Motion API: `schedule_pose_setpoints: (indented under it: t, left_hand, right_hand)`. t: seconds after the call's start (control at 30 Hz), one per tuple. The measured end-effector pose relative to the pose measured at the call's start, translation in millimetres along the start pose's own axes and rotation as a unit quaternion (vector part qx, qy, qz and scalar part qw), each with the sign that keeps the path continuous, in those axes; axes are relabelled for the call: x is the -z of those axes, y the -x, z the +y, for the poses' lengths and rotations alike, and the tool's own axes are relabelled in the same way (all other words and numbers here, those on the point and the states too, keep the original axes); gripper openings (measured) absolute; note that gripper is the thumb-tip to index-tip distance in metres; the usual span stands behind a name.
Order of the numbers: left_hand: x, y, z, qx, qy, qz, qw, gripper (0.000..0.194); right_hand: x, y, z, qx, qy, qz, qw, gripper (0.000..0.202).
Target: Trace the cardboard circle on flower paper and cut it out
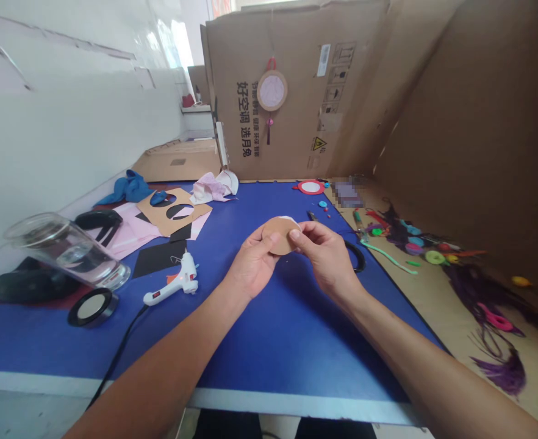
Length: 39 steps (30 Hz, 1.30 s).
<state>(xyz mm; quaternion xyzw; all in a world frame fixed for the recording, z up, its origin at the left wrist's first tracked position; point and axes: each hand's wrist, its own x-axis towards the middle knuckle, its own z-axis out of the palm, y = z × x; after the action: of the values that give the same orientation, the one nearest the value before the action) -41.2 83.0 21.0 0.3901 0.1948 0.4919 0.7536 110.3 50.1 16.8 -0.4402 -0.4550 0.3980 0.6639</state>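
Note:
Between my two hands, above the blue table, is a round brown cardboard disc with a bit of white showing along its upper edge. My left hand pinches the disc's left side, thumb on its face. On the right side, my right hand grips the edge between thumb and fingers. To the left lies a white hot glue gun with its black cord running toward the table's front edge. A black ring-shaped object is partly hidden behind my right hand.
A clear glass and a roll of black tape stand at left. Cut cardboard, black sheets and fabric scraps lie behind. Purple tassels and small colourful pieces are at right. A round ornament hangs on a cardboard box.

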Motion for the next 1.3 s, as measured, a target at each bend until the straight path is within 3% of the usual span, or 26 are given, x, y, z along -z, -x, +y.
schedule_pose_setpoints:
  t: [0.17,0.37,0.67,0.97,1.3]
  left_hand:
    - [-1.7,0,-3,-0.030,-0.042,0.045,0.998,0.042]
    - [-3.5,1,-2,-0.056,-0.058,0.053,0.995,0.039]
    - [7.6,-6,8,-0.040,-0.072,0.086,0.993,0.049]
    - [10.1,-8,7,-0.029,-0.079,0.092,0.992,0.047]
    - [11.4,-9,7,-0.037,-0.070,0.087,0.993,0.045]
  right_hand:
    - [-3,3,1,-0.005,0.003,0.004,1.000,0.038]
    - [-5,3,2,-0.014,0.007,-0.004,1.000,0.041]
    - [-1,0,-2,-0.020,0.016,-0.030,0.999,0.040]
    - [11,-8,-7,-0.059,0.009,-0.014,0.998,0.042]
    - [9,-7,-7,-0.086,0.007,-0.035,0.996,0.045]
